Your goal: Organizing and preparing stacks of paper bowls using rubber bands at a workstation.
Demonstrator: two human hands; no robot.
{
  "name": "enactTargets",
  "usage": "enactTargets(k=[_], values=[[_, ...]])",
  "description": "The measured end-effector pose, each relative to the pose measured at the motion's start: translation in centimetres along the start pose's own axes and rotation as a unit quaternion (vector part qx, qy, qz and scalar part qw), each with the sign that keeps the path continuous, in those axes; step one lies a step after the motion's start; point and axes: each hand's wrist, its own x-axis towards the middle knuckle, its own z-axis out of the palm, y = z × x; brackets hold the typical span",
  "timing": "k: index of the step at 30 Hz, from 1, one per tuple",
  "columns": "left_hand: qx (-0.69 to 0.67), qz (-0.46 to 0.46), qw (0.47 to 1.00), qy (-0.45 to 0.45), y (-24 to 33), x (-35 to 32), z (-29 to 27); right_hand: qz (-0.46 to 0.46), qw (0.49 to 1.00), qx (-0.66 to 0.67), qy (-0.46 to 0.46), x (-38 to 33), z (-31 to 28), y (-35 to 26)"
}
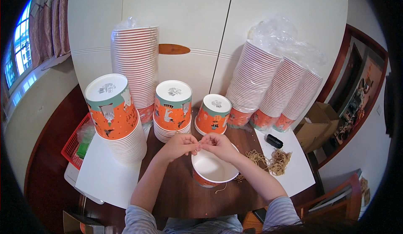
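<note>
Just below the fingers an open paper bowl [213, 169] stands upright on the dark wooden table [176, 192], white inside and orange on its outer wall, with a single rubber band [221, 188] lying by its near edge. Above the bowl's far rim the left hand [181, 145] and the right hand [218, 145] meet, fingertips pinched together on something small and thin between them; it is too small to tell what it is, though it looks like a rubber band. The fingers of both hands are closed in that pinch, thumbs against forefingers.

To the right of the fingers a loose heap of tan rubber bands [273, 160] lies across the edge of the wood and a white sheet [294, 167], and just beyond it rests a small black object [275, 141].

Beyond the fingers three stacks of upturned bowls stand in a row: a low one [213, 114] straight ahead, a taller one [172, 108] to its left, and the tallest [115, 116] farther left on another white sheet [107, 173]. Left of that a red basket [73, 144] shows at the table's edge.

Farthest from the fingers, tall sleeves of nested bowls lean against the white cupboard doors [189, 32]: one upright sleeve [136, 66] on the left and three tilted sleeves [277, 87] on the right, partly in clear plastic wrap.
</note>
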Motion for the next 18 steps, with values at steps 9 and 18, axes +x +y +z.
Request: enactTargets(k=[9, 18], values=[[0.004, 0.049, 0.998, 0.03, 0.1, -0.1, -0.2, -0.033, 0.996, 0.08, 0.035, 0.4, 0.7, -0.1], [-0.025, 0.091, 0.995, 0.03, 0.5, -0.5, -0.3, -0.045, 0.991, 0.125, 0.022, 0.8, 1.3, 0.0]])
